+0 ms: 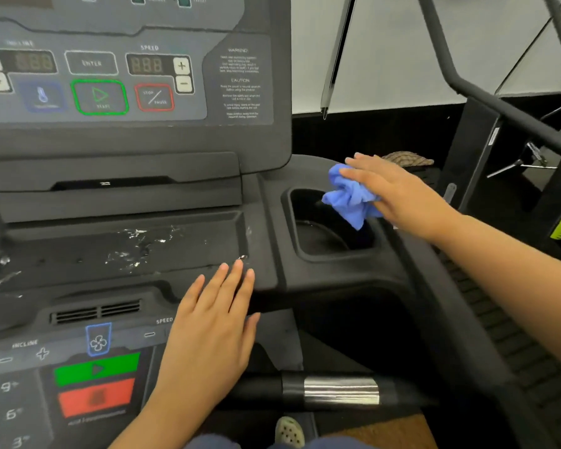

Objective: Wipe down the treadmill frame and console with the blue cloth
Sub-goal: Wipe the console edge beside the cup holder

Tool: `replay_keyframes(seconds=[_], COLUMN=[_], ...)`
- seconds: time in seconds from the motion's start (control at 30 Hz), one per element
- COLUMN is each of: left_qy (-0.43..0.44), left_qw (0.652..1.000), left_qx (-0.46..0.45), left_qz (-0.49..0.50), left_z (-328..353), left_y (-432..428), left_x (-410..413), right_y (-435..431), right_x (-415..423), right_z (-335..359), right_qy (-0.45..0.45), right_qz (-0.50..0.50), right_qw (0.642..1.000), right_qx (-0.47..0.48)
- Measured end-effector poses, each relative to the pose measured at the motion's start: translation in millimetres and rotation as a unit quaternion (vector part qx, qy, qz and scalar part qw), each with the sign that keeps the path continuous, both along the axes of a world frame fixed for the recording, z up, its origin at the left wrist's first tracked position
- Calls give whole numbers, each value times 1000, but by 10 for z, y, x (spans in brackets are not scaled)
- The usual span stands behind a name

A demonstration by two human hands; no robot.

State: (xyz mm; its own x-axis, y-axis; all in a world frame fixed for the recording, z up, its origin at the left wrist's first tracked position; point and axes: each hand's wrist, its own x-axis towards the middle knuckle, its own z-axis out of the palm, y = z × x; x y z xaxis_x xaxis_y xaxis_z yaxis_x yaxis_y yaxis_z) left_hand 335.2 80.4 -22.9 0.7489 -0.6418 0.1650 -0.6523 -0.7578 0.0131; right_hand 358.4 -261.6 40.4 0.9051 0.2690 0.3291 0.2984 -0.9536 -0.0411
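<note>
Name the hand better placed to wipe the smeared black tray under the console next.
Right. The right hand covers the crumpled blue cloth at the black cup holder; the left hand lies flat and empty by the smeared black tray.

A crumpled blue cloth [348, 197] is bunched on the far right rim of the cup holder [305, 254], one corner hanging over its opening. The dark grey treadmill console [136, 176] is marked with whitish smears across its flat tray [78, 251], below the button panel [91, 82].
</note>
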Motion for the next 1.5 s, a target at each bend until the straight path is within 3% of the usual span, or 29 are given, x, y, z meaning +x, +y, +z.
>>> replay_keyframes(seconds=[0.1,0.2,0.27,0.4,0.53,0.63,0.7,0.77,0.93,1.1,1.23,1.33,1.43,1.5], left_qy=[-1,-3,-9,-18,-6,-6,-8,-7,-10,-19,-27,-23,-20,-18], left_qw=[998,997,997,996,996,995,995,995,995,994,994,995,995,995], left_qx=[-44,-59,-62,-73,-80,-85,-84,-81,-82,-93,-92,-83,-79,-79], left_qz=[40,44,40,39,51,54,53,54,47,47,49,52,51,52], left_z=[9,0,2,12,5,4,3,-1,-15,-30,-24,-18,-6,-4], left_y=[13,19,17,16,10,-4,-1,7,12,23,7,11,6,-2], left_x=[-12,-7,-5,-6,0,1,1,-7,-7,-22,-24,-27,-36,-37], right_y=[-92,-184,-188,2,155,255,267,209,-52,-438,-631,-611,-468,-327], right_x=[338,500,542,624,718,766,822,849,679,27,-505,-895,-1236,-1356], right_z=[-40,-298,-424,-501,-527,-518,-519,-559,-254,-96,-122,-213,-266,-309], right_qy=[9,182,230,156,224,265,276,256,232,248,209,184,194,197], right_qz=[51,102,102,208,152,208,195,118,168,-57,-156,-181,-175,-145], right_qw=[995,963,939,921,926,917,894,899,917,966,955,943,937,951], right_qx=[-82,-168,-233,-291,-263,-214,-294,-336,-279,-38,140,211,232,189])
